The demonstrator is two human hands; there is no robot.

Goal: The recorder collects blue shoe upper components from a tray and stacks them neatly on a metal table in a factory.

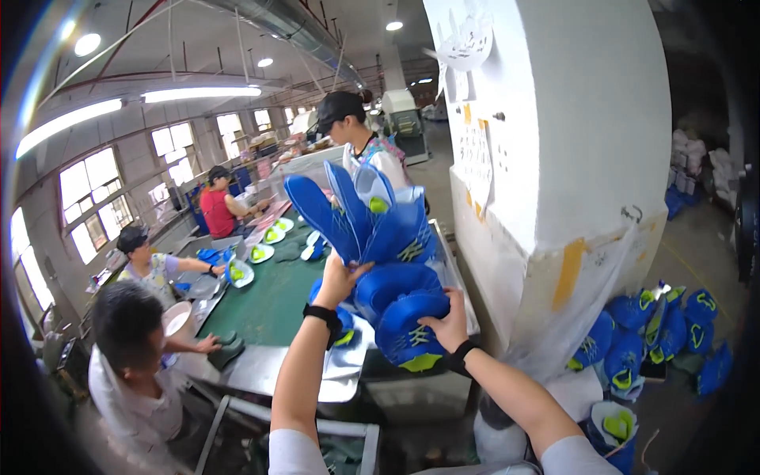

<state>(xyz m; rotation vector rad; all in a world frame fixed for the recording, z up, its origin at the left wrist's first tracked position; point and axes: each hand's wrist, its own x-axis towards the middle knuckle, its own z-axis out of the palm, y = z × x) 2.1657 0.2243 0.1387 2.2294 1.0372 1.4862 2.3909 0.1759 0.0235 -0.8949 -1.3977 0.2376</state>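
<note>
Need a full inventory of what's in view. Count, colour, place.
Blue shoe uppers: several, exact count unclear, blue with yellow-green parts, in both hands
Floor pile of uppers: many, blue and yellow-green, lower right
Work surface: one, green, centre left
Pale pieces: several, whitish with yellow-green, on the green surface
Co-workers: four, mixed clothing, left and centre
Pillar: one, white, right of centre
Plastic sheet: one, translucent, against the pillar
Tube lights: at least two, white, ceiling
Duct: one, grey, ceiling
Windows: several, bright, left wall
Wristbands: two, black, on the wrists
Left hand, right hand: gripping uppers, centre
</note>
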